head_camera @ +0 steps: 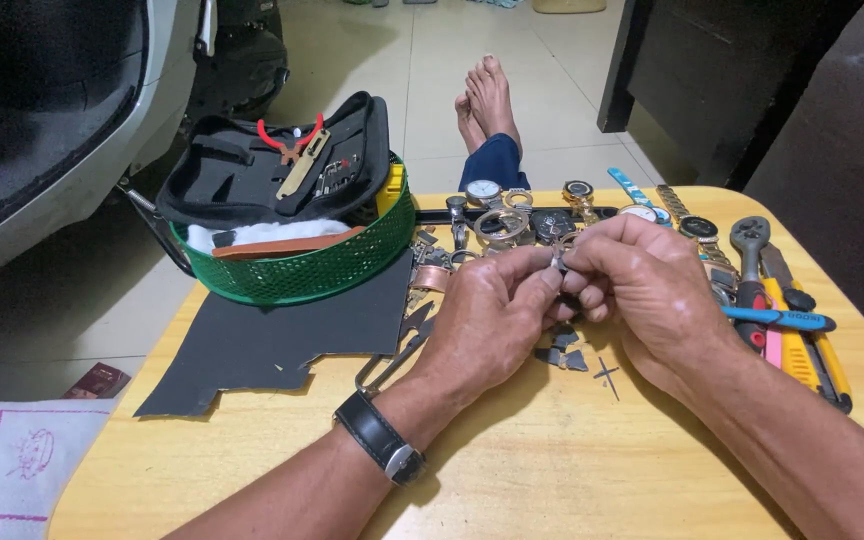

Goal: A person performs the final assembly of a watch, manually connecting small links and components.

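Observation:
Both of my hands meet above the middle of a yellow wooden table point(512, 470). My left hand point(487, 315) and my right hand point(642, 285) pinch one small dark metal part point(558, 260) between their fingertips. A black wristwatch point(380, 437) is on my left wrist. Under the hands lie small dark metal pieces point(560, 357). Behind them sits a heap of watches and watch cases point(512, 215).
A green mesh basket point(302, 265) at the back left carries an open black tool case point(272, 160) with red pliers. A dark sheet point(272, 340) lies in front of it. Screwdrivers, a ratchet and utility knives point(787, 320) lie along the right edge. My bare feet point(487, 100) rest beyond the table.

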